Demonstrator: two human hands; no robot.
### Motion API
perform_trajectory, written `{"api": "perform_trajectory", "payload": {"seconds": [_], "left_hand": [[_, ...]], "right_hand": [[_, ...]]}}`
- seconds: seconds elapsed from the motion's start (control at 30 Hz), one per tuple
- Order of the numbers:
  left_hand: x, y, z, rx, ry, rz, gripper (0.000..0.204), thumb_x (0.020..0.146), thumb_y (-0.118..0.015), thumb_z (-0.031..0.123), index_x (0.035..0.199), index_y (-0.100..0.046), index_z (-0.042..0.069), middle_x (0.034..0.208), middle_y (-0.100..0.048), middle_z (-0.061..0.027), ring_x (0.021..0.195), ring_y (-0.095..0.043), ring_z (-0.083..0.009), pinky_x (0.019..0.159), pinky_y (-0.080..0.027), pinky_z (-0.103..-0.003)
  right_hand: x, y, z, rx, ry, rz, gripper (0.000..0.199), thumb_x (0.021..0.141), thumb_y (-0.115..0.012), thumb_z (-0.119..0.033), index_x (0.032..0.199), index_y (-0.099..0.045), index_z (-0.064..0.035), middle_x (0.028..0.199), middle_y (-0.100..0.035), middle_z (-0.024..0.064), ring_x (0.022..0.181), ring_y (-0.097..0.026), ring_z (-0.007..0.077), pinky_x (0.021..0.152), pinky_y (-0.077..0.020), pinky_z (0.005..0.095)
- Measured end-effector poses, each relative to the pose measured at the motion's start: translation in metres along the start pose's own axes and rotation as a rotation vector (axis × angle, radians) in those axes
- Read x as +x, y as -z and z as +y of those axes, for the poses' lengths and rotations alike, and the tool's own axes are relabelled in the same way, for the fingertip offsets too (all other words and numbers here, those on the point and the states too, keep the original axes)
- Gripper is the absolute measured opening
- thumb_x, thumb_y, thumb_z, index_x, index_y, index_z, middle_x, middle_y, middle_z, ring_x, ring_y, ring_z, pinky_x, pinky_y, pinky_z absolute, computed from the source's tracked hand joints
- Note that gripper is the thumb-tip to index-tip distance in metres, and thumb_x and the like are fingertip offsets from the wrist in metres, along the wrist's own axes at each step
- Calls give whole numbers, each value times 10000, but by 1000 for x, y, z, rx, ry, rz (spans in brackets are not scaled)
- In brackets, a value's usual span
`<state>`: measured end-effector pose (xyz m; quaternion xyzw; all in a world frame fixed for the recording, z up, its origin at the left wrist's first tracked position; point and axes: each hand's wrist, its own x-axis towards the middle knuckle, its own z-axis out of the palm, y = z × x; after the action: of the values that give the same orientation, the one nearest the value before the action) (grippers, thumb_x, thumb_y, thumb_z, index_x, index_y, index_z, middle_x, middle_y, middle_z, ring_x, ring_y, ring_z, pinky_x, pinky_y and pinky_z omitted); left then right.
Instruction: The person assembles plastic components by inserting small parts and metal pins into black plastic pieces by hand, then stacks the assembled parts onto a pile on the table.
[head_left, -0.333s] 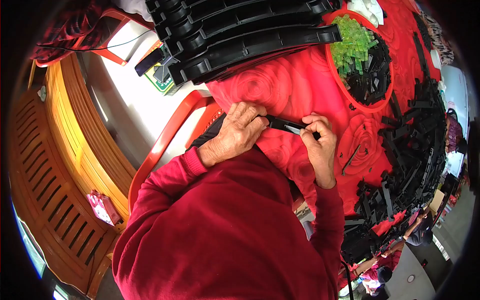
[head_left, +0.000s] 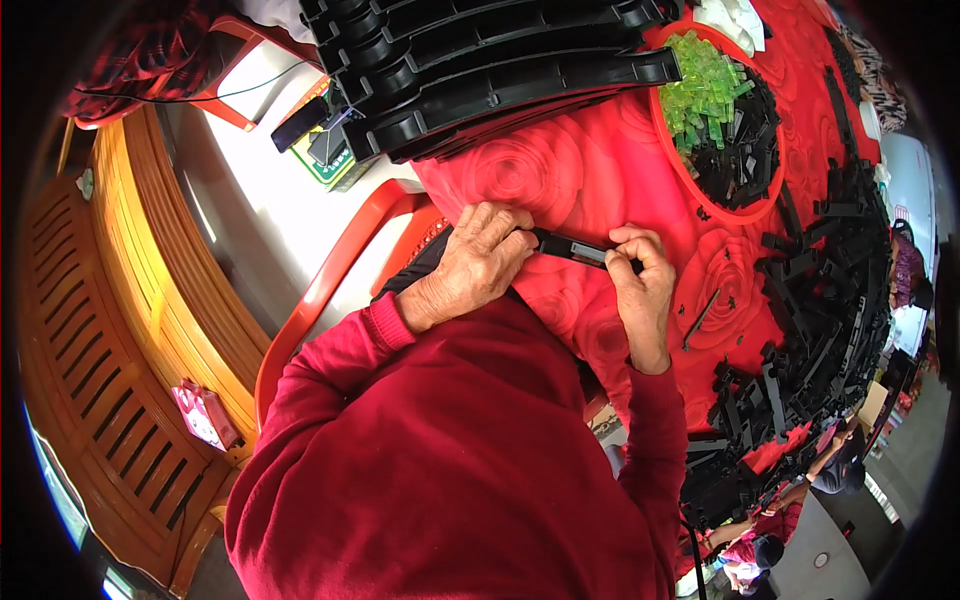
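We've got both hands on one narrow black strip (head_left: pixel 572 248), held out over the edge of the red rose-print cloth (head_left: pixel 510 170), approx. level w/ the chair arm (head_left: pixel 335 275); the L hand (head_left: pixel 478 262) is curled closed round its left end, knuckles up; the R hand (head_left: pixel 640 285) pinches the other end betw. thumb and bent fingers; vs. the earlier frame, we see the R thumb drawn in nearer its fingers, no longer lying out along the strip; the pale patch that showed bright by that thumb is now a narrower, greyer band near mid-strip, so the strip seems rolled a little, tho' at this size we can't be sure; the L hand is pretty much where it was, same grip, its fingertips mostly hidden from us; the surroundings match the earlier view bar a v. slight shift; i.e. the stack of black trays (head_left: pixel 510 95) stands beyond the hands, the red tub (head_left: pixel 742 215) to the upper right w/ yellow-green clear pieces (head_left: pixel 700 88) and small black bits in it, and the big spread of black parts (head_left: pixel 830 300) lies on the cloth to the right, well apart from the R hand.
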<state>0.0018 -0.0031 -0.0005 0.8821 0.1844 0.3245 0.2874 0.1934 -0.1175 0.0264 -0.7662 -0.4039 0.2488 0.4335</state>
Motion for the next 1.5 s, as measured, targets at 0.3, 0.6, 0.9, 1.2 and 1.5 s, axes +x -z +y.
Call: {"api": "perform_trajectory", "payload": {"seconds": [0.3, 0.6, 0.9, 1.2, 1.5], "left_hand": [[-2, 1, -2, 3, 9, -6, 176, 700, -674, 37, 856, -593, 37, 972, -557, -84, 872, -526, -254, 766, -418, -362], [-1, 3, -1, -28, 40, -14, 208, 700, -691, 32, 876, -583, 46, 972, -563, -92, 874, -541, -264, 761, -421, -372], [46, -1, 11, -134, 175, -171, 259, 738, -687, 139, 913, -539, 18, 870, -569, -133, 834, -556, -329, 746, -439, -419], [86, -15, 2, -17, 200, -791, 282, 716, -720, 236, 806, -554, 27, 808, -606, -127, 799, -605, -331, 652, -465, -446], [87, -14, 9, 146, 265, -869, 422, 750, -703, 367, 917, -576, 1, 804, -642, -148, 842, -629, -325, 696, -490, -440]], "right_hand": [[0, -1, -1, -48, 70, -39, 118, 668, -614, 53, 652, -513, -7, 922, -609, 93, 898, -554, 211, 802, -429, 318], [-2, -3, -6, -176, 122, -33, 145, 641, -606, 60, 657, -480, -8, 924, -585, 113, 873, -564, 254, 762, -448, 345], [-3, -5, -5, -200, 131, -20, 135, 644, -598, 55, 661, -477, -1, 927, -582, 132, 883, -560, 282, 762, -453, 370], [-6, -12, -1, -171, 203, 63, 130, 641, -596, 43, 663, -476, -2, 934, -577, 144, 895, -541, 299, 767, -448, 382], [-19, -21, -1, -124, 256, 231, 206, 638, -635, 57, 706, -460, -27, 962, -560, 138, 933, -508, 308, 825, -400, 396]]}}
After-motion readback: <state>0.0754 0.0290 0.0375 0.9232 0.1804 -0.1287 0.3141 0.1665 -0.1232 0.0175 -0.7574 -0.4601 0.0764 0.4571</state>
